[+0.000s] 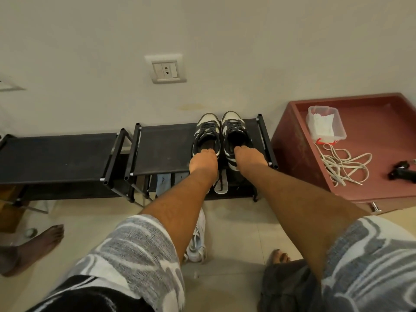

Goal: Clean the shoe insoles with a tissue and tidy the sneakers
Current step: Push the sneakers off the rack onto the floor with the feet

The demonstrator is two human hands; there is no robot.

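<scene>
Black-white sneakers (207, 131) gripped at rack (162, 149) end.

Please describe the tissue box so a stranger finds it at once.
Find the red cabinet right of the black shoe rack. On its top, nearest the wall, stands a clear plastic box holding white tissue. It is the only container there; beside it lie loose white laces and a black tool.
</scene>
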